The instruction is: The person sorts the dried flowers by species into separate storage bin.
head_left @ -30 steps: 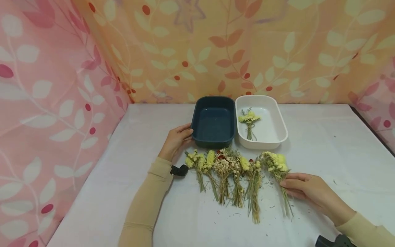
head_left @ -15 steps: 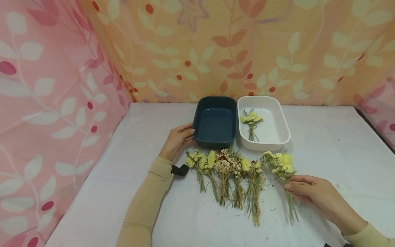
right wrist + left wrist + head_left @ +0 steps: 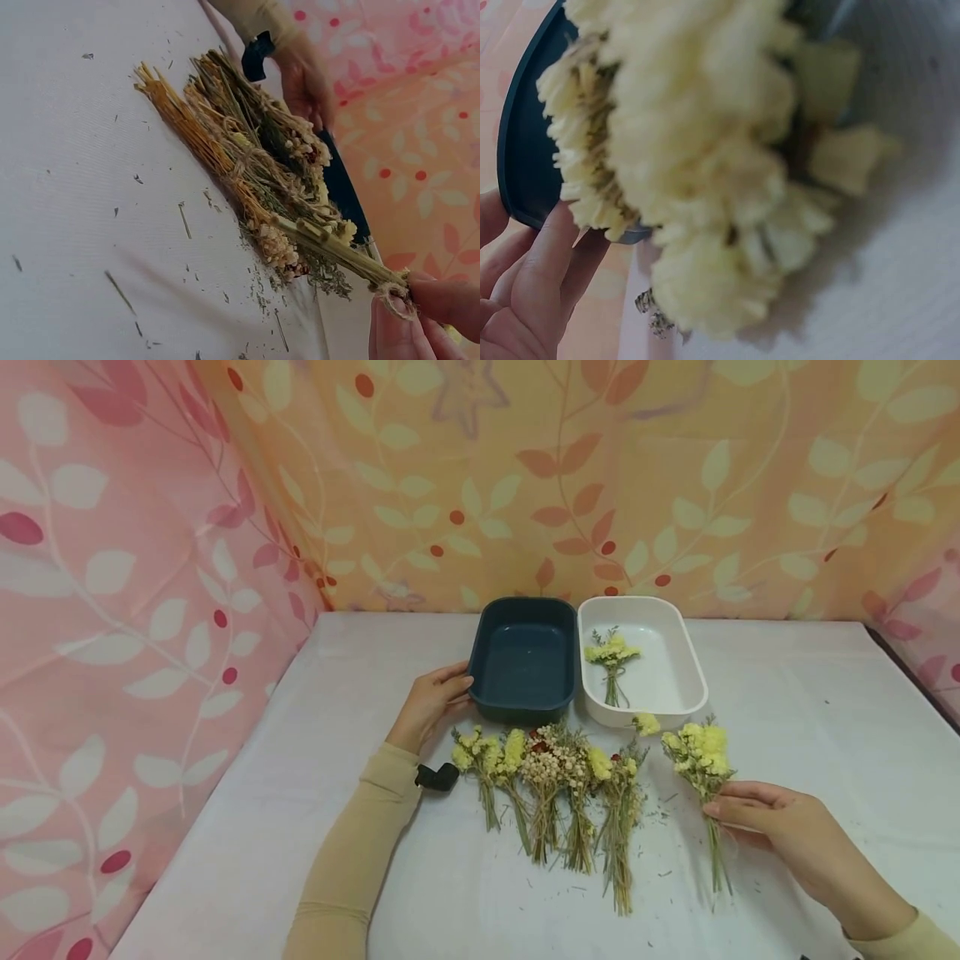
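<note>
My left hand (image 3: 429, 703) holds the left rim of a dark blue dish (image 3: 480, 647), its thumb at the edge. At the right, my right hand (image 3: 798, 835) pinches a small bunch of yellow dried flowers (image 3: 701, 752) by its stems, heads pointing away from me. In the right wrist view, twine (image 3: 394, 296) shows round these stems at the fingertips. A small yellow flower head (image 3: 647, 723) shows apart from the held bunch, by the white dish's front wall. Blurred yellow blooms (image 3: 697, 135) fill much of the left wrist view, partly covering the blue dish.
A white dish (image 3: 693, 681) adjoins the blue one and contains a tied yellow bunch (image 3: 611, 652). Several dried bunches (image 3: 551, 768) lie in a row in front of the dishes. Stem bits (image 3: 577, 887) litter the white tabletop (image 3: 450, 877). Patterned cloth (image 3: 420, 485) hangs behind.
My right hand has drawn the yellow bunch a little right and towards me. One yellow flower head now shows separate from it. My left hand stays at the blue dish.
</note>
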Action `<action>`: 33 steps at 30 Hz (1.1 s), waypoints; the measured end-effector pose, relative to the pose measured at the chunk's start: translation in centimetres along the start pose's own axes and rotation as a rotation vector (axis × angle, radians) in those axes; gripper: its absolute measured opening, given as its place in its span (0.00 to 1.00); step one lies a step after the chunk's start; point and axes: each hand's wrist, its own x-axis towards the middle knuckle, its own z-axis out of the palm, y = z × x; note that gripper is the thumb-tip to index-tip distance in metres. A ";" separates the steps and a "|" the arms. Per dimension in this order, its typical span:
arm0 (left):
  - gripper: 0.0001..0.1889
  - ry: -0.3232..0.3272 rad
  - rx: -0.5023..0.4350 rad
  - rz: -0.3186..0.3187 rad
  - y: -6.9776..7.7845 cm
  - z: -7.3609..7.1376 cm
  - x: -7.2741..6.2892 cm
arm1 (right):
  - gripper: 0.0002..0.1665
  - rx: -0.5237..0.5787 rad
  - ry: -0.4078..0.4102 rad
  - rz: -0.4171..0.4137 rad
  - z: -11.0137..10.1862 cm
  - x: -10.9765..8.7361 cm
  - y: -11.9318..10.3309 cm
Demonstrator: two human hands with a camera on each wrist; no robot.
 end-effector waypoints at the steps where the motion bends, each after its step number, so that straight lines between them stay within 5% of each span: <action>1: 0.25 -0.001 0.002 0.002 0.0 0.0 0.0 | 0.37 0.000 0.001 -0.002 -0.1 0.0 -0.1; 10: 0.24 0.000 -0.003 -0.004 -0.1 0.0 0.0 | 0.33 -0.008 0.011 -0.067 -0.6 0.6 -0.8; 26: 0.25 -0.005 -0.025 -0.003 -0.1 0.0 0.2 | 0.40 0.001 0.017 -0.142 -1.0 3.0 -4.9; 29: 0.25 -0.001 -0.034 -0.007 -0.1 0.0 0.1 | 0.33 0.024 0.017 -0.163 -1.1 3.7 -5.9; 33: 0.25 -0.002 -0.036 -0.007 -0.1 0.0 0.1 | 0.08 0.102 0.006 -0.175 -1.4 4.7 -7.3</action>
